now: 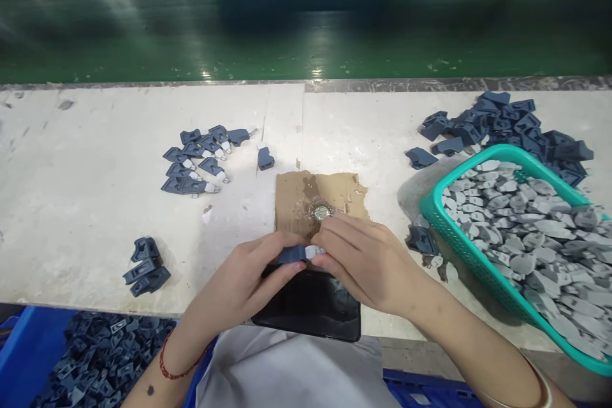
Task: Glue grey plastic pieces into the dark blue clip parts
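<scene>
At the front middle of the table, my left hand [255, 274] pinches a dark blue-grey plastic part [291, 255] between thumb and fingers. My right hand [366, 258] holds a small light grey piece [313, 251] against that part's right end. How far the two are joined cannot be told. Just beyond the hands lies a piece of brown cardboard [291, 204] with a small round dish [321, 211] on its wet surface. Below my hands is a flat black tray-like object [310, 312], partly covered by them.
A green basket [478, 268] of light grey pieces stands right, beside a pile of dark parts [507, 121]. Dark parts with grey tips [191, 159] lie left. A blue bin [36, 350] of dark parts sits lower left. A green belt [306, 32] runs behind.
</scene>
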`<state>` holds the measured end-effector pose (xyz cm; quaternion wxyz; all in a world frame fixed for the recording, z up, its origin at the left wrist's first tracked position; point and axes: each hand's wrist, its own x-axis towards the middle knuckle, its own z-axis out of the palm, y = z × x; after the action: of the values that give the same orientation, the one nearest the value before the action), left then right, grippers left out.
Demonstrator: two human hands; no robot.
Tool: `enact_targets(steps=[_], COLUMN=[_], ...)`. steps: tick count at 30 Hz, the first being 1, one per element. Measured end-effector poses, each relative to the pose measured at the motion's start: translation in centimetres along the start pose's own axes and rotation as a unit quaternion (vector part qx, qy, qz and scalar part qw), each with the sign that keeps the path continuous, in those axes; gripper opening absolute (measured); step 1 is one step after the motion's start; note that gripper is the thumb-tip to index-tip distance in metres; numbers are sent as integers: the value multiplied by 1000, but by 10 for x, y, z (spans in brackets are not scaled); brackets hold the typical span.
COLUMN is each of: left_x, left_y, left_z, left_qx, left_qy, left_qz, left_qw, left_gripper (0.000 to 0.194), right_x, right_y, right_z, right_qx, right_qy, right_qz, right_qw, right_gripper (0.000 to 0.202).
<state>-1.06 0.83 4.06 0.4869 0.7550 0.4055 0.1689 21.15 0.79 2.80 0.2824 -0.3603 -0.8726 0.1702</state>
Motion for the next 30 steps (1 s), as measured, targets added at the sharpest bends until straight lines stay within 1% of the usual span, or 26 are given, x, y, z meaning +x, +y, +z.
enact_targets(steps=[3, 7, 10, 13, 15, 16, 18, 19, 20, 21, 22, 24, 26, 30], left_x=[-1, -3, -3, -1, 0, -1, -2, -3, -4, -5, -6, -8, -9, -17], left_y=[-5, -11, -9, -6, -7, -9, -17, -22, -27, -32, -35, -40, -41, -40], left_z=[-1, 0, 6, 11, 8, 4, -9, -16, -24, -31, -37, -45, -48, -47], left_qx=[-10, -15, -38, -70, -55, -35, 18, 49, 83, 119, 152, 201, 224, 259], left_qy=[1, 2, 26, 44, 56, 74, 139, 179, 217, 248, 273, 300, 316, 319], left_qz=[19, 28, 6, -50, -73, -78, -88, -100, -119, -140, -160, -187, -194, -181], left_qw=[1000, 999, 999, 995, 994, 994, 986, 977, 965, 951, 936, 914, 901, 894], left_gripper=[18, 18, 18, 21, 22, 23, 25, 26, 27, 30, 32, 38, 41, 42], right_x=[-1, -1, 2, 6, 4, 0, -17, -29, -43, -58, -71, -92, -100, -91], right_y=[-2, -6, -6, -4, -2, -1, 4, 8, 13, 18, 23, 32, 36, 36], right_z=[2, 7, 8, -3, -20, -31, -53, -63, -72, -80, -86, -94, -97, -99], right_qx=[8, 21, 18, -22, -37, -40, -70, -111, -168, -223, -258, -257, -231, -206], right_qy=[-1, -8, -15, -29, -38, -32, 9, 30, 31, 9, -11, -73, -109, -119], right_qz=[-1, 22, 31, 55, 106, 143, 227, 282, 344, 399, 435, 483, 518, 555], right_qw=[1000, 999, 999, 998, 993, 988, 971, 952, 923, 889, 863, 834, 816, 797], right_gripper=[40, 42, 43, 43, 41, 40, 36, 35, 34, 34, 32, 27, 26, 24])
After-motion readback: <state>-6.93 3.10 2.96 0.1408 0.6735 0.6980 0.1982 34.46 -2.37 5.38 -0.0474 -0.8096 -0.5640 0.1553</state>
